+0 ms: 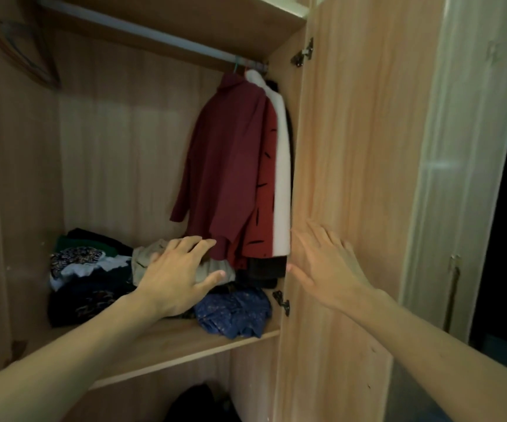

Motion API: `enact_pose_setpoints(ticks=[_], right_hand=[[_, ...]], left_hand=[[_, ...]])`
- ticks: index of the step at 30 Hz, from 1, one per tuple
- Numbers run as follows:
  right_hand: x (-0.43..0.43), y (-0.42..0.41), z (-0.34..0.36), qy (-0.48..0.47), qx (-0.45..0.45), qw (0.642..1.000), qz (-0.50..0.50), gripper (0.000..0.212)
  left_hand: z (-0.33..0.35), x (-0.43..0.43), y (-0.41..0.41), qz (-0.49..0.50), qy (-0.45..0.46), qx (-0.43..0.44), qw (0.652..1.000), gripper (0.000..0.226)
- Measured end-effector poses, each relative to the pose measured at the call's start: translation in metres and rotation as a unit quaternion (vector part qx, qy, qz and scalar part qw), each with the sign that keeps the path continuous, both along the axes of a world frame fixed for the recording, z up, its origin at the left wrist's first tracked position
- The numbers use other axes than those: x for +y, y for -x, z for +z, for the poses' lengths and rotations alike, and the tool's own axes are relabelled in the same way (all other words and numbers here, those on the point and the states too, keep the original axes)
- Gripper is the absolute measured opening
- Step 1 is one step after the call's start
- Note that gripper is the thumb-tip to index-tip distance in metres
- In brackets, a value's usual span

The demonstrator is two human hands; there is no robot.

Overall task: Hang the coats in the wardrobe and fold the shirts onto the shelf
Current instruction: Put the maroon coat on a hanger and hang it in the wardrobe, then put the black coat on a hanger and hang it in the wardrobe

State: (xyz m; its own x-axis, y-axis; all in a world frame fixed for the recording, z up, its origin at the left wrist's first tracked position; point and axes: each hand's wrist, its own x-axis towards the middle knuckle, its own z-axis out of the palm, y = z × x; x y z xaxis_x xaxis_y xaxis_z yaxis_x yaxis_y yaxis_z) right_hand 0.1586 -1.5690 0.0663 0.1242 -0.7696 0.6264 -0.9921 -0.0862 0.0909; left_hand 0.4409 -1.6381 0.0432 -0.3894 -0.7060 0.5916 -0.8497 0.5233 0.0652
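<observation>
A dark red coat [227, 166] hangs from the rail [142, 32] at the wardrobe's right end, with a red patterned garment [265, 190] and a white one [282, 178] behind it. On the shelf [185, 345] lie folded clothes: a beige shirt [145, 257], a blue shirt [234, 312] and a dark pile [84, 287] to the left. My left hand [176, 275] rests flat on the beige shirt, fingers straight. My right hand [328, 263] presses flat against the inner face of the open door [361, 147].
Empty hangers [27, 53] hang at the upper left of the wardrobe. A dark item [197, 403] lies in the compartment below the shelf. Another closed wardrobe door [459, 178] stands to the right.
</observation>
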Motion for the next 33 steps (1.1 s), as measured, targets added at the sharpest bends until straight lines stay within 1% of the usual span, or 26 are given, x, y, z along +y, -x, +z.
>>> enact_pose_setpoints(ticks=[4,7,11,13,19,23,26,29,33], right_hand=[[0.044,0.032,-0.011,-0.002,-0.023,1.0,0.014,0.069],[0.077,0.065,-0.028,-0.014,-0.041,0.999,0.014,0.067],[0.12,0.109,-0.051,-0.052,-0.065,0.996,-0.028,0.066],[0.143,0.125,-0.059,-0.065,-0.081,0.994,-0.04,0.064],[0.203,0.17,-0.066,-0.061,-0.098,0.99,-0.083,0.067],[0.239,0.191,-0.07,-0.073,-0.077,0.984,-0.141,0.069],[0.268,0.206,-0.069,-0.072,-0.063,0.978,-0.187,0.069],[0.294,0.217,-0.071,-0.067,-0.074,0.967,-0.235,0.069],[0.327,0.224,-0.084,-0.086,-0.096,0.943,-0.306,0.07]], left_hand=[[0.005,0.047,0.033,-0.001,0.01,-0.002,1.0,0.071],[-0.01,0.081,0.068,-0.007,0.003,0.008,1.0,0.068],[-0.05,0.123,0.121,0.019,-0.036,-0.043,0.998,0.067],[-0.06,0.139,0.141,0.012,-0.048,-0.065,0.997,0.066],[-0.056,0.166,0.196,-0.059,-0.027,-0.079,0.995,0.069],[-0.056,0.172,0.23,-0.112,-0.025,-0.083,0.99,0.069],[-0.058,0.174,0.253,-0.155,-0.038,-0.07,0.985,0.071],[-0.066,0.177,0.272,-0.209,-0.041,-0.059,0.975,0.07],[-0.075,0.184,0.296,-0.275,-0.051,-0.054,0.958,0.069]])
